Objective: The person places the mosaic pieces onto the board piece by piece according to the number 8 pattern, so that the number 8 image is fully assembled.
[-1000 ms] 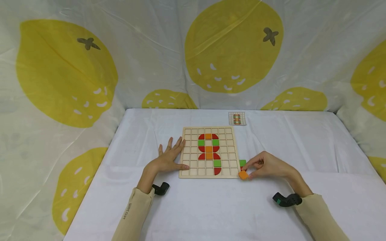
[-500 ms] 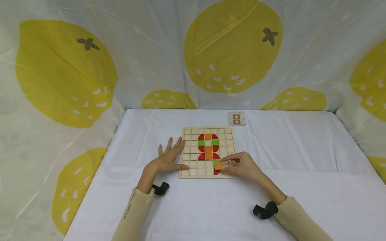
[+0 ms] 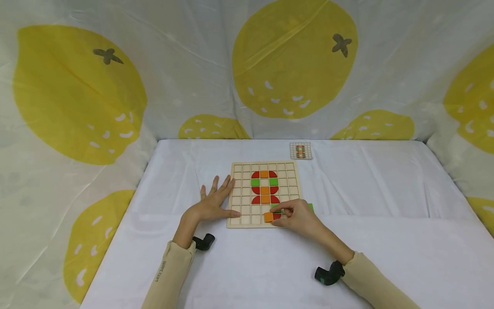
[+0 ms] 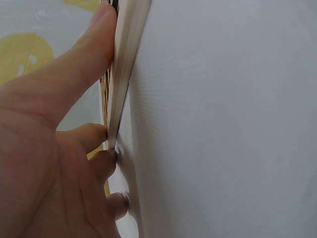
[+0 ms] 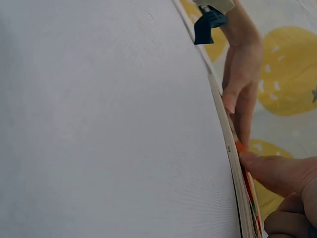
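Note:
A square wooden grid board (image 3: 247, 221) lies on the table, with red, orange and green tiles forming a pattern down its middle columns. My right hand (image 3: 299, 216) pinches an orange square tile (image 3: 268, 217) between thumb and fingers, over a bottom-row cell just left of a red rounded tile (image 3: 277, 217). In the right wrist view the fingertip of the right hand (image 5: 282, 178) meets the orange tile (image 5: 240, 147) by the board's edge. The left hand (image 3: 210, 207) rests spread on the board's left edge, its thumb on top; the left wrist view shows this thumb (image 4: 74, 69) along the rim.
A small pattern card (image 3: 300, 151) lies behind the board to the right. Beside the board's right edge, a green tile (image 3: 310, 207) shows partly behind the right hand. A white cloth covers the table, and a lemon-print curtain (image 3: 200, 64) hangs around it.
The right hand has carried the orange tile from beside the board's right edge leftward to the bottom row. The left hand keeps its place on the board.

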Demonstrator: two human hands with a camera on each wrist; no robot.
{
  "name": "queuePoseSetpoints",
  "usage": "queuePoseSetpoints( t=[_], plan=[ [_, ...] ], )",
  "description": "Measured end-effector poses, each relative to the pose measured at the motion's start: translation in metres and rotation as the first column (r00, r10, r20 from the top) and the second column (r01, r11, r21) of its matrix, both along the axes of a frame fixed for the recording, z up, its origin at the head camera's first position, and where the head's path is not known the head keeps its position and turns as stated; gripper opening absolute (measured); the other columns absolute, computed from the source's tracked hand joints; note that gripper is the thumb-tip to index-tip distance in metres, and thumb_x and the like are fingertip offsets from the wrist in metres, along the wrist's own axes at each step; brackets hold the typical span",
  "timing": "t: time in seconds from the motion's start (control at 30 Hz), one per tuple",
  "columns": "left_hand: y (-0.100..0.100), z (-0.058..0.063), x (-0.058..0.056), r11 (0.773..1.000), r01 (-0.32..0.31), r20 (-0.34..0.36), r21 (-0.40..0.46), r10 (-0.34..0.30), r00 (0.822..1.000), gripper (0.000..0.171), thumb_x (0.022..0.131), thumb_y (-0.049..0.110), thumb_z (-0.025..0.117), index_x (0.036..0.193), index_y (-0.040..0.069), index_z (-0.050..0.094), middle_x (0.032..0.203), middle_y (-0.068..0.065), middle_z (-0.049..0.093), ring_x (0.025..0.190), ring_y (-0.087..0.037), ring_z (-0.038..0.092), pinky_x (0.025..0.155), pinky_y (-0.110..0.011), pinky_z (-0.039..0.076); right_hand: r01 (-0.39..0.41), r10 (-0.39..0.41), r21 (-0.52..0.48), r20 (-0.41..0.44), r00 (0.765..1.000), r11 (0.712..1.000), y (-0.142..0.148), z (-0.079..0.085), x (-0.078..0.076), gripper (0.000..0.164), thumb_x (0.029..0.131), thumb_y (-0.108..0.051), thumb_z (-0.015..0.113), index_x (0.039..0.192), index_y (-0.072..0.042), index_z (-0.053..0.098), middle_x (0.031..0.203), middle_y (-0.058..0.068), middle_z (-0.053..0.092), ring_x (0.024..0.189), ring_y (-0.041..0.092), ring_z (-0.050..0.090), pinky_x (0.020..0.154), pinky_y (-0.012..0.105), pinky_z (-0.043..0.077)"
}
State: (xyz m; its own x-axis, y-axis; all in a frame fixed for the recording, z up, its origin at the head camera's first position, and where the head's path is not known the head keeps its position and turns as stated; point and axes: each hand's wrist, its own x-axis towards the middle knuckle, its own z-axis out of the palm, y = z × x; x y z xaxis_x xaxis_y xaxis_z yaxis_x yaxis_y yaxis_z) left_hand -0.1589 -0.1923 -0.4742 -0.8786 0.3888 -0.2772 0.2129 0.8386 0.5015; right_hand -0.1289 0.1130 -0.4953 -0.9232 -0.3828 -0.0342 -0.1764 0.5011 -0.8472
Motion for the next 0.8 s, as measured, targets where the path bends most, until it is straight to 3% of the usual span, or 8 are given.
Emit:
queuePoseSetpoints(
  t=[0.8],
  plan=[
    [-0.001,0.001,0.000,1.000,0.006,-0.012,0.004,-0.006,1.000,0.112,0.088,0.052,0.078,0.168,0.014,0.011,0.176,-0.007,-0.001,0.160,-0.042,-0.018,0.117,-0.078,-0.015,-0.061,0.060,0.013,0.003,0.998,0.998,-0.012,0.000,-0.004,0.019,0.082,-0.017,0.089,0.099,-0.016,0.082,0.055,-0.007,0.030,0.052,0.007,0.027,0.052,0.020,0.023]
  ],
)
